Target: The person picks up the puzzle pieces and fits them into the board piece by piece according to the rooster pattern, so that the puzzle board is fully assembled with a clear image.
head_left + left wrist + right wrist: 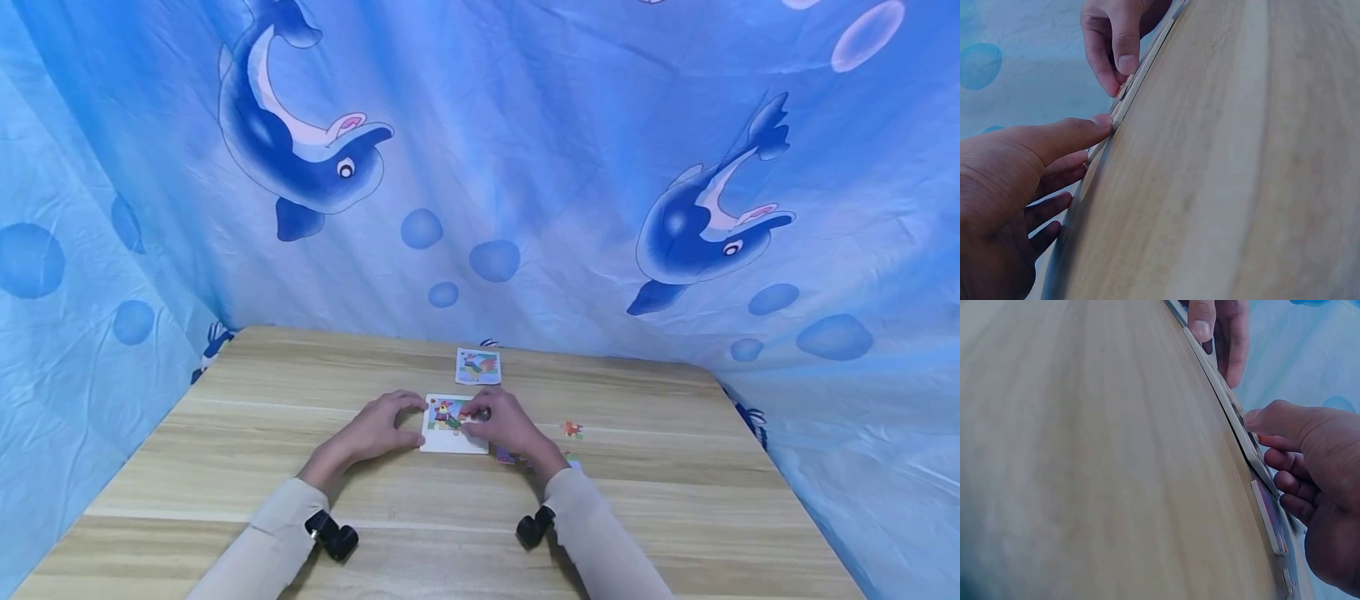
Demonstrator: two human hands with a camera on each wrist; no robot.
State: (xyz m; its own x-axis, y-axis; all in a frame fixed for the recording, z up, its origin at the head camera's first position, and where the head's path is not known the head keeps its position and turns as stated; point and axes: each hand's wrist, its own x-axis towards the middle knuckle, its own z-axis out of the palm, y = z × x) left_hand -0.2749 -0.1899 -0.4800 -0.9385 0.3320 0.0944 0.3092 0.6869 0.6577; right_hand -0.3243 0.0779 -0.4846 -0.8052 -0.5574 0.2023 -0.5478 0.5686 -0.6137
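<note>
A white-bordered jigsaw board [453, 447] lies flat on the table, its left half showing a colourful picture. At its left edge is my left hand [378, 429], thumb and fingertips touching the rim, fingers relaxed. My right hand [512, 423] is over the board's right part and pinches a small puzzle piece between thumb and fingers. A bit of orange [1264, 439] from that piece shows in the right wrist view; the rest is hidden by the fingers. In the left wrist view, the left thumb [1079, 131] rests on the board's near corner.
Behind the board lies a picture card [478, 367]. An orange loose piece [572, 429] is to the right, and more purple pieces [506, 456] lie partly under the right wrist. A blue dolphin-print curtain [525, 167] hangs behind the wooden table [420, 533].
</note>
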